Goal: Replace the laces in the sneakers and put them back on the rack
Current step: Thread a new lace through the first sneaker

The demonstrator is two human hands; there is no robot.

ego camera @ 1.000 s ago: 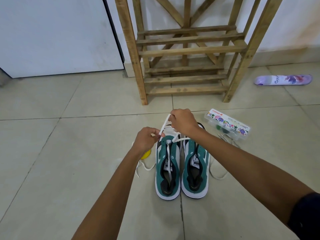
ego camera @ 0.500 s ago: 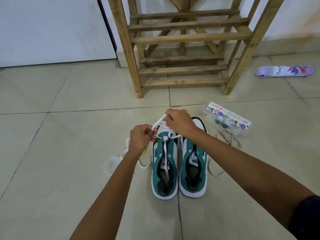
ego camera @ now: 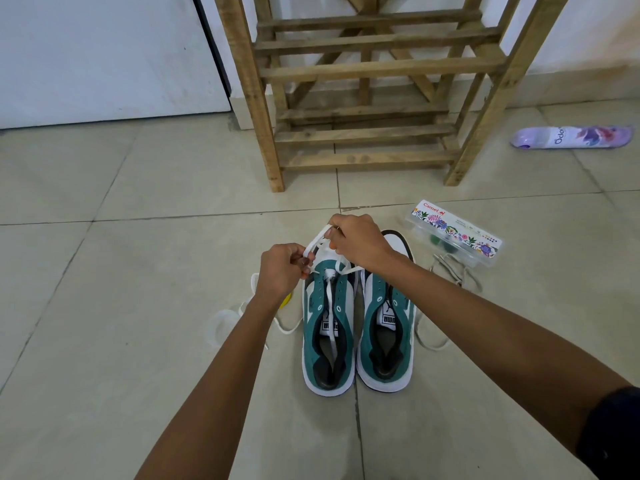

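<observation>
Two green-and-white sneakers sit side by side on the tile floor (ego camera: 104, 271), toes pointing far – left sneaker (ego camera: 329, 337), right sneaker (ego camera: 386, 337). Both hands work over the left one's toe end: left hand (ego camera: 280, 271) pinches the white lace (ego camera: 317, 242), right hand (ego camera: 360, 242) pinches the same lace a bit farther on. One strand runs down the tongue. Wooden rack (ego camera: 374, 98) stands just beyond. Old laces (ego camera: 453, 271) lie to the right w/ a clear plastic box (ego camera: 453, 233) – purple spray can (ego camera: 571, 136) far right.

"Camel" on the clear plastic box (ego camera: 454, 234); "PUMA" on both sneaker tongues (ego camera: 390, 319).
</observation>
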